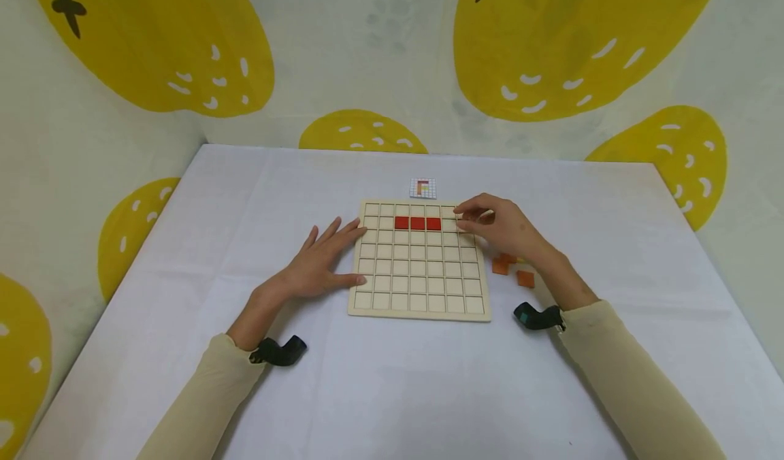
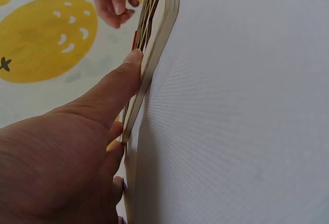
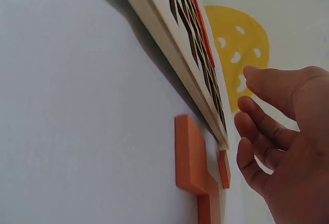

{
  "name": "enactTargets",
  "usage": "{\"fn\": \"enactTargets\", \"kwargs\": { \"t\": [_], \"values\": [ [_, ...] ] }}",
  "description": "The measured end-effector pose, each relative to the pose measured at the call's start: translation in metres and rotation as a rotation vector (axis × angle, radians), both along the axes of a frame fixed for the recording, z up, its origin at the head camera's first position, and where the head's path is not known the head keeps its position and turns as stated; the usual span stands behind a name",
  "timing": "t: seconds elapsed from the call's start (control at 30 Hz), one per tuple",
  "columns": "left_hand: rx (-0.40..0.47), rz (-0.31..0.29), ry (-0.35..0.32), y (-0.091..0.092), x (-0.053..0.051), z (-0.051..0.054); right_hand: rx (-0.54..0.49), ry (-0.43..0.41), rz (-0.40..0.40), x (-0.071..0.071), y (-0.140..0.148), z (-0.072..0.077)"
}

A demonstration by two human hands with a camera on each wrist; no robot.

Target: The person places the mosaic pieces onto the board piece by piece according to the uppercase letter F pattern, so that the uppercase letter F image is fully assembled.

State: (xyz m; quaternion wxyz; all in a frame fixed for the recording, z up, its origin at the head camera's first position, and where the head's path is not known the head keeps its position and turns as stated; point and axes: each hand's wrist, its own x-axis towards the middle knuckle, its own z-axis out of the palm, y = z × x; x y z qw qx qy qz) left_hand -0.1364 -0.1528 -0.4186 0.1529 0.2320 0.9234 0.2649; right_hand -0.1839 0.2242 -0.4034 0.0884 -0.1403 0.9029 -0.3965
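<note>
head view first: the fruit-print backdrop (image 1: 380, 45) is filling the far side behind everything, and the white table (image 1: 392, 385) is spreading out in front of me. next size down, the pale gridded board (image 1: 401, 267) is lying flat on the cloth, right between my hands.

my left hand (image 1: 318, 266) is resting at the board's left edge, fingers spread pretty straight and touching the rim, so it's steadying more than gripping imo. my right hand (image 1: 505, 225) is hovering around the far right corner, fingers loosely bent, thumb and fingertips keeping a small gap. right wrist view is showing that gap too, and i'm not spotting anything in it.

a small pattern card (image 1: 422, 188) is lying just past the board's far edge.

smallest stuff: three red tiles (image 1: 417, 224) are sitting in the second row from the far edge, their line running left to right. they're lying to the left of my right fingertips, which are clearly being the nearer ones. the loose orange tiles (image 1: 525, 279) are lying off the board's right side, nearer to me than that right hand, so i'm guessing the whole thing is hinging on that back-toward-me direction.
</note>
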Motion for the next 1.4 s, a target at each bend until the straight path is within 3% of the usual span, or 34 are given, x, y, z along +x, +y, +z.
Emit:
{"fn": "enactTargets", "kwargs": {
  "t": [0.3,0.57,1.0,1.4],
  "values": [
    [0.006,-0.001,0.006,-0.001,0.0,-0.001,0.042,0.047,-0.046,0.002,0.02,0.003],
    [0.005,0.005,0.003,-0.001,0.0,-0.002,0.064,0.036,-0.046,0.001,0.037,-0.001],
    [-0.003,0.012,0.002,0.0,0.0,-0.001,0.067,0.016,-0.04,-0.003,0.042,-0.01],
    [-0.006,0.005,0.007,0.0,-0.001,-0.002,0.131,-0.021,-0.021,-0.004,0.042,-0.006]
  ]
}}
